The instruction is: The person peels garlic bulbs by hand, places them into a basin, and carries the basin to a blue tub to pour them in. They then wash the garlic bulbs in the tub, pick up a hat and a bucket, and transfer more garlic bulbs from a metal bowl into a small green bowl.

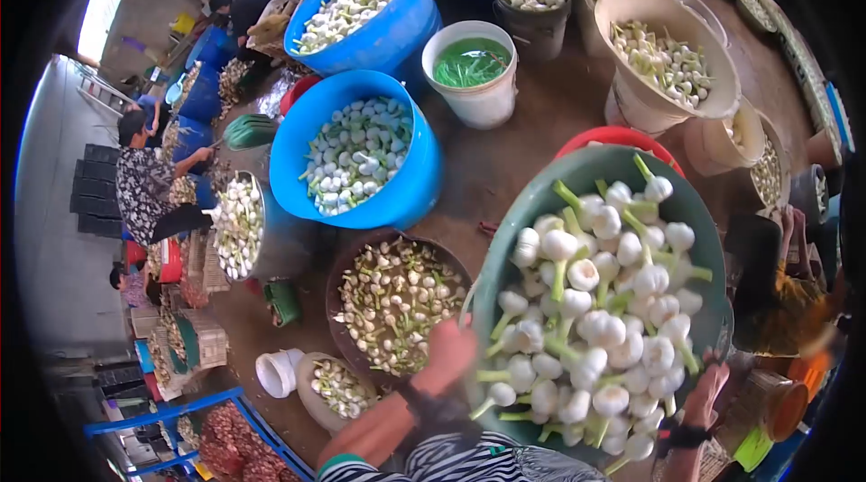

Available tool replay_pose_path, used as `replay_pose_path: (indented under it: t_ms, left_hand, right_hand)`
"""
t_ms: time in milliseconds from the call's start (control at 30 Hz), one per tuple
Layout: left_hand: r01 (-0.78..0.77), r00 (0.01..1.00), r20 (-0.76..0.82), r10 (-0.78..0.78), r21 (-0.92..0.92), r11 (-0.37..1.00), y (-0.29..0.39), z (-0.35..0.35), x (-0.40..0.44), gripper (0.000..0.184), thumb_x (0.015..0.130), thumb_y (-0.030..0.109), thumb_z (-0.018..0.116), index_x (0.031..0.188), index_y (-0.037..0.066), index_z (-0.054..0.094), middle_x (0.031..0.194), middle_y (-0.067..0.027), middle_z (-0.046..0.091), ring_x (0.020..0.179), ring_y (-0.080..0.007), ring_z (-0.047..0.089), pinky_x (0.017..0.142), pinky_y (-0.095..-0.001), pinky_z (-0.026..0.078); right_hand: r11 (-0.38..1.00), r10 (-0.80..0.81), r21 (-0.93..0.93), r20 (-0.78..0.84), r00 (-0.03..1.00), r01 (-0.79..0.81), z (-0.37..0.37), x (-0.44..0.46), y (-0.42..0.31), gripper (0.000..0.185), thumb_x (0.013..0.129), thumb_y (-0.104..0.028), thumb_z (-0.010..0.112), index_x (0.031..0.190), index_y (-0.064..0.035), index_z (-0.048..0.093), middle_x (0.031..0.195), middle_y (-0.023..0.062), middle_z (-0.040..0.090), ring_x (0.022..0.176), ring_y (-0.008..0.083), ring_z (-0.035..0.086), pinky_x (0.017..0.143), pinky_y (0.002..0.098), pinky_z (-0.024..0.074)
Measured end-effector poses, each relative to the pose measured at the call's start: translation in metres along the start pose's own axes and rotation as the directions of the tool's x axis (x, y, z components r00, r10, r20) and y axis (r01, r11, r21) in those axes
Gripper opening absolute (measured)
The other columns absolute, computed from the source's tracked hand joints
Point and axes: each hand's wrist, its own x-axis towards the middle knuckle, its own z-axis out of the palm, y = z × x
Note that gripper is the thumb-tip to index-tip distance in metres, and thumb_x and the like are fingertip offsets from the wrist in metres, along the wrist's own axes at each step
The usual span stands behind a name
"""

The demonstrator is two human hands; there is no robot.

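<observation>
A large green basin [507, 252] heaped with white garlic bulbs [606, 329] on short green stems is right in front of my body. My left hand [448, 354] is closed at the basin's left side, where a thin handle or rim edge shows. On the opposite side my right hand [705, 396] grips the basin's edge, its fingers partly hidden. Just beyond my left hand is a dark red tub [339, 276] of smaller garlic bulbs in brownish liquid. Part of a red basin [622, 135] shows behind the green one.
Blue tubs [424, 171] of garlic stand ahead, beside a white bucket [474, 103] with green strands in liquid. A beige basin [722, 90] of garlic is at the upper right. A person [149, 180] sits at left holding a green object. A blue metal frame [167, 414] stands at lower left.
</observation>
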Motion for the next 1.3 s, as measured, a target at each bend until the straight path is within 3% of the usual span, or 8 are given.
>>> replay_pose_path:
  t_ms: [200, 467, 733, 833, 933, 1033, 1167, 1300]
  left_hand:
    - [0.080, 0.991, -0.094, -0.096, -0.156, 0.985, -0.007, -0.027, -0.007, 0.021, 0.075, 0.022, 0.056, 0.076, 0.002, 0.063, 0.064, -0.0207, 0.057, 0.061, -0.0378, 0.057, 0.055, -0.0424, 0.044]
    - [0.394, 0.866, -0.158, -0.474, -0.368, 0.842, -0.021, -0.052, 0.083, 0.037, 0.079, 0.028, 0.055, 0.068, -0.006, 0.060, 0.062, -0.0242, 0.058, 0.066, -0.0405, 0.059, 0.060, -0.0452, 0.043]
    - [0.396, 0.833, -0.133, -0.537, -0.536, 0.746, -0.061, -0.092, 0.171, 0.034, 0.081, 0.025, 0.052, 0.074, -0.007, 0.061, 0.064, -0.0250, 0.058, 0.066, -0.0398, 0.059, 0.059, -0.0439, 0.042]
    - [0.403, 0.806, -0.192, -0.561, -0.516, 0.756, -0.068, -0.096, 0.185, 0.033, 0.081, 0.023, 0.051, 0.074, -0.008, 0.060, 0.064, -0.0243, 0.058, 0.065, -0.0367, 0.060, 0.058, -0.0424, 0.042]
    - [0.329, 0.766, -0.157, -0.623, -0.737, 0.590, -0.066, -0.100, 0.195, 0.013, 0.066, -0.003, 0.045, 0.059, 0.001, 0.056, 0.058, 0.0031, 0.050, 0.049, -0.0069, 0.042, 0.043, -0.0259, 0.031]
    - [0.430, 0.771, -0.162, -0.616, -0.581, 0.691, -0.061, -0.103, 0.199, 0.032, 0.083, 0.021, 0.049, 0.075, -0.009, 0.059, 0.062, -0.0205, 0.059, 0.061, -0.0293, 0.060, 0.056, -0.0397, 0.042]
    - [0.547, 0.658, -0.067, -0.750, -0.642, 0.537, -0.038, -0.101, 0.198, 0.031, 0.085, 0.021, 0.048, 0.081, -0.008, 0.057, 0.065, -0.0115, 0.057, 0.057, -0.0187, 0.052, 0.052, -0.0366, 0.041]
    - [0.396, 0.741, 0.065, -0.668, -0.846, 0.356, -0.053, -0.080, 0.204, 0.024, 0.083, 0.018, 0.048, 0.083, -0.004, 0.058, 0.066, -0.0066, 0.055, 0.054, -0.0143, 0.050, 0.047, -0.0323, 0.039]
  right_hand:
    - [0.985, 0.000, -0.173, 0.173, 0.985, 0.030, 0.068, 0.046, -0.082, 0.006, 0.075, -0.005, 0.049, 0.079, -0.0047, 0.055, 0.075, -0.0022, 0.050, 0.070, 0.0100, 0.045, 0.067, 0.0251, 0.0365]
    - [0.927, -0.130, -0.269, 0.426, 0.895, 0.263, 0.269, 0.063, -0.212, 0.006, 0.077, -0.006, 0.057, 0.072, -0.0039, 0.058, 0.065, -0.0057, 0.048, 0.063, 0.0061, 0.039, 0.059, 0.0230, 0.0324]
    - [0.898, -0.056, -0.330, 0.570, 0.820, 0.290, 0.430, 0.075, -0.259, 0.009, 0.078, -0.007, 0.059, 0.084, -0.0014, 0.062, 0.069, -0.0054, 0.050, 0.065, 0.0062, 0.040, 0.060, 0.0225, 0.0332]
    - [0.890, -0.018, -0.349, 0.615, 0.788, 0.293, 0.471, 0.080, -0.261, 0.010, 0.079, -0.009, 0.059, 0.084, -0.0005, 0.061, 0.068, -0.0053, 0.050, 0.064, 0.0070, 0.039, 0.060, 0.0230, 0.0330]
    - [0.841, 0.030, -0.432, 0.638, 0.769, 0.326, 0.504, 0.084, -0.266, 0.013, 0.079, -0.013, 0.060, 0.080, -0.0001, 0.060, 0.064, -0.0044, 0.048, 0.061, 0.0079, 0.039, 0.055, 0.0249, 0.0330]
    - [0.792, -0.005, -0.427, 0.709, 0.705, 0.436, 0.533, 0.096, -0.266, 0.021, 0.078, -0.019, 0.062, 0.071, 0.0009, 0.058, 0.057, -0.0018, 0.046, 0.055, 0.0097, 0.039, 0.048, 0.0297, 0.0327]
    - [0.706, 0.002, -0.463, 0.757, 0.653, 0.535, 0.554, 0.112, -0.284, 0.027, 0.077, -0.021, 0.061, 0.073, 0.0054, 0.056, 0.056, 0.0047, 0.048, 0.054, 0.0137, 0.042, 0.050, 0.0337, 0.0358]
    - [0.602, -0.014, -0.447, 0.822, 0.569, 0.662, 0.583, 0.122, -0.307, 0.027, 0.077, -0.022, 0.060, 0.076, 0.0052, 0.057, 0.055, 0.0094, 0.049, 0.053, 0.0167, 0.044, 0.052, 0.0362, 0.0380]
